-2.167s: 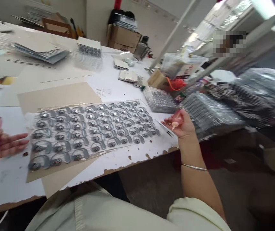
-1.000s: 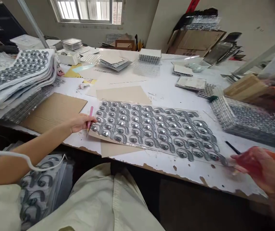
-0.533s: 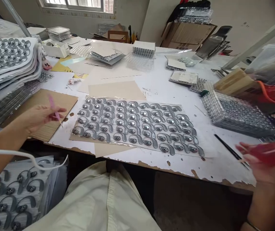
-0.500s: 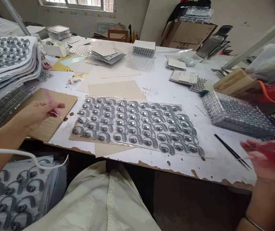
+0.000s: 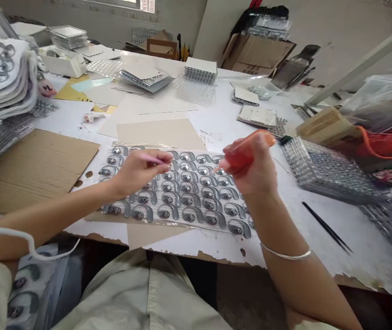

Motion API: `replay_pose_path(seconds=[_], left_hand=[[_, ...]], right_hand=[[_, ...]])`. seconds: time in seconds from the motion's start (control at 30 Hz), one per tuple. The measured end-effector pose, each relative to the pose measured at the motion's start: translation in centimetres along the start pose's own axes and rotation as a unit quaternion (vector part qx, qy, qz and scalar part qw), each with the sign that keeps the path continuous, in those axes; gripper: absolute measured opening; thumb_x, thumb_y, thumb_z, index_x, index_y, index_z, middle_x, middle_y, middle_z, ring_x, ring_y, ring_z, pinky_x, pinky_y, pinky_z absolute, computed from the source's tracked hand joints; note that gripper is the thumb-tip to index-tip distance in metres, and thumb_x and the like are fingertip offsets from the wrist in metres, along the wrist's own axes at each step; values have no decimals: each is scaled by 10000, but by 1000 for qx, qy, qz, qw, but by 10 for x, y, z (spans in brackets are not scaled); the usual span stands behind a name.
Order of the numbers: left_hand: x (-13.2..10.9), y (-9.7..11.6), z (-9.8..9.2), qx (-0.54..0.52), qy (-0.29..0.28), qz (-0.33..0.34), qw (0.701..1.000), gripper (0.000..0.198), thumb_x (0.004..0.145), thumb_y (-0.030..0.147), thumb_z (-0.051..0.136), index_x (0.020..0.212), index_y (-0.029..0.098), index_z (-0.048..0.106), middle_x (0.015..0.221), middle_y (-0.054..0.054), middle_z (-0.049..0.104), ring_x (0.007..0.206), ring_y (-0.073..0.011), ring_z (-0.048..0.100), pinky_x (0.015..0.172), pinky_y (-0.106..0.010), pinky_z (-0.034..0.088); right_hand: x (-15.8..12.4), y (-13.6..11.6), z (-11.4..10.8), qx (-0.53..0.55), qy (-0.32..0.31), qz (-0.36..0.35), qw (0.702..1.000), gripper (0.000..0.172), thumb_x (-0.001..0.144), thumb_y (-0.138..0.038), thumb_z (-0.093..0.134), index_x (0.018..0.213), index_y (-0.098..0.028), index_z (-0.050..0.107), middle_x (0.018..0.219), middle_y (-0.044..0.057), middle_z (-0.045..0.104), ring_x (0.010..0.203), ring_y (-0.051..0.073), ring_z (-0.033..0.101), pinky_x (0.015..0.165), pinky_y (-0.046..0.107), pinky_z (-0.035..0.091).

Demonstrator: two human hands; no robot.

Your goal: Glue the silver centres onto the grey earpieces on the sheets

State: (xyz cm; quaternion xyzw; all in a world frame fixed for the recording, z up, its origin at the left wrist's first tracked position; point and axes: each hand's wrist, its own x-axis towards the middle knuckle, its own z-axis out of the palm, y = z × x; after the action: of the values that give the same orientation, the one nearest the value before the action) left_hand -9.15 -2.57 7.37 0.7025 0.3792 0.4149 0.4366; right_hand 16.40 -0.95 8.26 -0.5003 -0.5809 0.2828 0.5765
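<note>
The left hand's [image 5: 136,173] grip pinches a pink stick [image 5: 153,159]; the right hand's [image 5: 260,174] wraps a red bottle [image 5: 242,156], both over the grey pieces [image 5: 211,217] on the bench [image 5: 189,240]. Careless squeezing might drip onto pieces; dipping low could nudge them.

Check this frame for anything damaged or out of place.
The table has a ragged near edge: its white surface is chipped away, brown showing. A crumpled-looking scrap lies farther back on the left. I see no obvious spill.
</note>
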Motion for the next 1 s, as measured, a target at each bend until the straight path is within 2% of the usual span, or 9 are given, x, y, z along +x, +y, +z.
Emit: replay_pose_path(seconds=[0.07,0.1,0.23,0.4,0.53,0.67,0.83,1.0], left_hand=[[-4,-12,-2,69,-24,57,996,195,812,199,676,997,144,703,966,-72,718,864,-188,685,774,-305,593],[-6,-17,-3,98,-37,93,990,189,826,196,658,1007,163,703,974,-67,720,886,-187,684,788,-305,590],[-8,-31,-8,193,-66,238,950,169,878,149,580,1001,158,695,991,-101,698,882,-155,679,781,-255,579],[-15,-33,-11,293,-69,305,904,191,906,152,544,1080,139,624,955,-114,686,790,-122,678,648,-193,571],[-33,-36,-7,343,-71,368,861,219,924,196,506,1104,96,579,993,-166,699,788,-173,698,590,-235,589],[-43,-38,-1,385,-79,403,826,215,900,89,447,1065,37,575,948,-188,707,761,-186,697,594,-268,590],[-42,-37,3,412,-64,423,805,169,868,59,467,951,32,612,879,-163,716,638,-185,677,491,-276,546],[-43,-39,5,428,-54,415,801,171,873,59,462,914,42,628,863,-160,707,621,-178,664,471,-272,527]], right_hand=[[-8,6,15,98,-33,99,990,467,718,-667,585,742,-213,479,648,-2,587,482,126,594,350,238,373],[-12,9,21,125,-44,123,984,458,692,-642,637,748,-218,474,644,-15,587,477,130,598,344,233,369],[-18,10,38,132,-58,133,981,395,701,-547,702,778,-224,489,640,-23,607,558,159,649,372,222,420],[-25,-2,48,72,-55,83,992,299,763,-472,681,747,-198,561,645,4,635,603,167,659,444,254,507],[-38,-16,53,-46,-57,26,997,211,757,-376,708,710,-191,616,637,1,631,568,132,607,486,263,510],[-49,-13,59,-73,-10,-32,997,153,763,-320,698,714,-200,617,674,2,618,595,128,584,510,274,493],[-59,7,64,-55,24,-68,996,97,783,-265,671,733,-211,608,696,9,594,611,134,565,546,299,475],[-64,19,66,-80,-5,-129,988,69,764,-227,675,785,-201,614,723,20,584,605,146,546,545,321,455]])
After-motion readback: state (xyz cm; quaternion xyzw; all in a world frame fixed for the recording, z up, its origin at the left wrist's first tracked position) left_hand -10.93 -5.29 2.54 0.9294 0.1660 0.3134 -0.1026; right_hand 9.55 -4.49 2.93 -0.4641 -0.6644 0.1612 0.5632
